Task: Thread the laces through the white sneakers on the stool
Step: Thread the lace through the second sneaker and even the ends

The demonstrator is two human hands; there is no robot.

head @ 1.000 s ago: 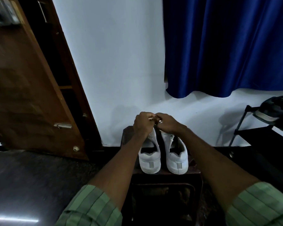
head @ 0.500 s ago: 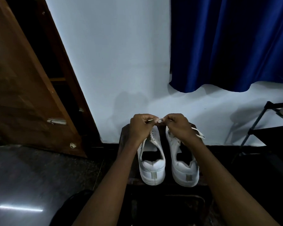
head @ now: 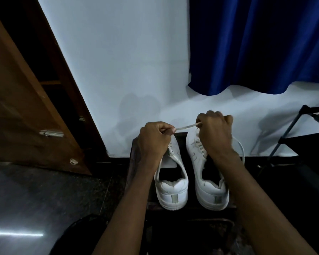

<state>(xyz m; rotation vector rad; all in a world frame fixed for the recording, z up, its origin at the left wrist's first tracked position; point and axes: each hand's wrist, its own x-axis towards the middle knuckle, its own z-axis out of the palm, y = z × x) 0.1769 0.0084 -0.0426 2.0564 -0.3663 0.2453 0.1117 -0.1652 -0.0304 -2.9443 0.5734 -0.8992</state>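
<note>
Two white sneakers stand side by side on a dark stool [head: 136,162], heels toward me. The left sneaker [head: 171,186] shows bare eyelets. The right sneaker [head: 210,192] has lace crossing its lower eyelets. A white lace [head: 185,127] is stretched taut between my hands above the toes. My left hand [head: 153,140] pinches one end over the left sneaker. My right hand [head: 215,131] grips the lace over the right sneaker. A loose loop of lace [head: 240,146] hangs to the right of that wrist.
A brown wooden door [head: 20,107] leans open at the left. A blue curtain [head: 256,43] hangs on the white wall behind. A black metal rack [head: 291,133] stands at the right. The floor [head: 35,199] is dark and glossy.
My hands have drawn apart, the right one moving right and slightly up, so a longer stretch of lace now shows between them. The view has moved closer and lower.
</note>
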